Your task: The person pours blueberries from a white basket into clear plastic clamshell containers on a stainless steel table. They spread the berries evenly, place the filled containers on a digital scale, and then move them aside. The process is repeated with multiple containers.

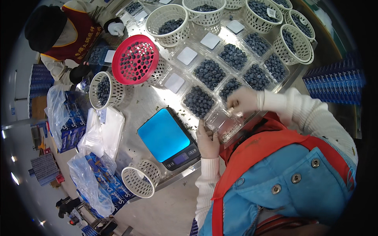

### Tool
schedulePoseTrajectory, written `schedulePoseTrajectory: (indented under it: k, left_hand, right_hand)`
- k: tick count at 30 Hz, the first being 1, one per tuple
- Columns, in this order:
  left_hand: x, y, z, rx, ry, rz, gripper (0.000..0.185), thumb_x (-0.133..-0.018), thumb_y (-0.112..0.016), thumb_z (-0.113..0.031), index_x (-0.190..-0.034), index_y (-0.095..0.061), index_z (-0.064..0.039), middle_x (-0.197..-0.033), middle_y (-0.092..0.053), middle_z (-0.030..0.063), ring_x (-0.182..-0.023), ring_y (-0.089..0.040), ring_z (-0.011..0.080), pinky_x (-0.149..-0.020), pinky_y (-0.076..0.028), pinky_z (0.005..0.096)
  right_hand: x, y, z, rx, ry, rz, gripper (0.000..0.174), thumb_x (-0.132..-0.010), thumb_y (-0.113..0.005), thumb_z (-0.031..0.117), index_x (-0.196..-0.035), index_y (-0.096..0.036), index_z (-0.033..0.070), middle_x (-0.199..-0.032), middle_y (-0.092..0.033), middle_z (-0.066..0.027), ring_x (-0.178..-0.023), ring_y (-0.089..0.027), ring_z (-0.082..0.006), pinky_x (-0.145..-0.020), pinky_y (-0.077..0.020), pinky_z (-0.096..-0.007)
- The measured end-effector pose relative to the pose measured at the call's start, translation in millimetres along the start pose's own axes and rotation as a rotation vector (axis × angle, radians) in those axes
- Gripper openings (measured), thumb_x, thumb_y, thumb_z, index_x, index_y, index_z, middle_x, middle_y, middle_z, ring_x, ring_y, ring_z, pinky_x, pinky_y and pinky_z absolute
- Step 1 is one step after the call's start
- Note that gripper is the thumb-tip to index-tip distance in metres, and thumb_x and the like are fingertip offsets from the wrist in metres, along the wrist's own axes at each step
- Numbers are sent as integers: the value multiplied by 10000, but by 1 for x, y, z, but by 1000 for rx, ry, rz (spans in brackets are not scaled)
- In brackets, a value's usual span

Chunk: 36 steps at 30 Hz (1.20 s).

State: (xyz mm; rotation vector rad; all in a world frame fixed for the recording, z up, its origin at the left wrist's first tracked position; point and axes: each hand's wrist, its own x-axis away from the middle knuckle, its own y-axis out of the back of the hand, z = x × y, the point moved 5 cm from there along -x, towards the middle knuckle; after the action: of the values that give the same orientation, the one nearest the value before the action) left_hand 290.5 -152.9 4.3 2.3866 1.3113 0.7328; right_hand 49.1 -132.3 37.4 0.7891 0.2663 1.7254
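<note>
My left hand [208, 143] holds the near edge of a clear plastic clamshell box [222, 120] at the table's front edge; its fingertips are on the rim. My right hand [242, 100] is blurred, at the far right side of that box and over the near part of a punnet of blueberries [229, 87]; whether its curled fingers hold anything is unclear. Just beyond my left hand lies an open clamshell filled with blueberries [198, 101]. Left of my hands stands a digital kitchen scale [165, 135] with a blue top and nothing on it.
More filled clamshells [210, 73] stand beyond my hands. White perforated baskets [167, 25] line the far side; a red sieve [135, 59] tops one. A basket [141, 178] leans by the scale near white sheets [112, 129] and printed cartons [73, 129]. A co-worker [71, 38] is across the table.
</note>
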Motion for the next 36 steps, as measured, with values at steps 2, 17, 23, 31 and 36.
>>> schedulePoseTrajectory:
  k: [2, 17, 23, 31, 36]
  left_hand:
    - [-6, -4, 3, 10, 2, -36, 811, -799, -750, 43, -1510, -378, -77, -1120, -571, 137, -861, -644, 206, -741, -565, 302]
    - [13, -24, 35, 861, 416, -52, 591, -888, -569, 107, -1401, -319, -49, -802, -601, 62, -594, -542, 116, -535, -449, 230]
    - [17, -28, 51, 748, 369, -115, 561, -888, -579, 102, -1379, -353, -47, -835, -627, 62, -597, -560, 111, -530, -451, 225]
    - [26, -22, 47, 1233, 537, -40, 340, -884, -598, 57, -1204, -533, -35, -937, -654, 41, -601, -547, 79, -528, -471, 197]
    - [16, -21, 7, 1144, 518, -165, 318, -990, -562, -87, -1298, -507, -30, -1113, -626, 61, -919, -608, 106, -765, -524, 248]
  right_hand:
    - [21, -30, -6, 72, 1, 37, 303, -765, -762, 291, -1011, -703, 125, -900, -709, -90, -850, -703, -263, -751, -552, -384]
    - [43, -83, 13, 568, 433, 43, 236, -799, -695, 330, -936, -707, 138, -988, -655, -59, -1020, -626, -263, -808, -521, -412]
    - [37, -67, 13, 502, 473, 32, 280, -814, -677, 367, -886, -700, 98, -933, -661, -68, -969, -634, -266, -844, -516, -415]
    - [39, -74, 46, 413, 768, -36, 378, -828, -675, 425, -1007, -687, 92, -1073, -658, -95, -1064, -620, -255, -896, -479, -406]
    - [33, -82, 48, 503, 769, -44, 119, -817, -625, 261, -816, -647, 144, -851, -651, -39, -845, -668, -239, -794, -490, -400]
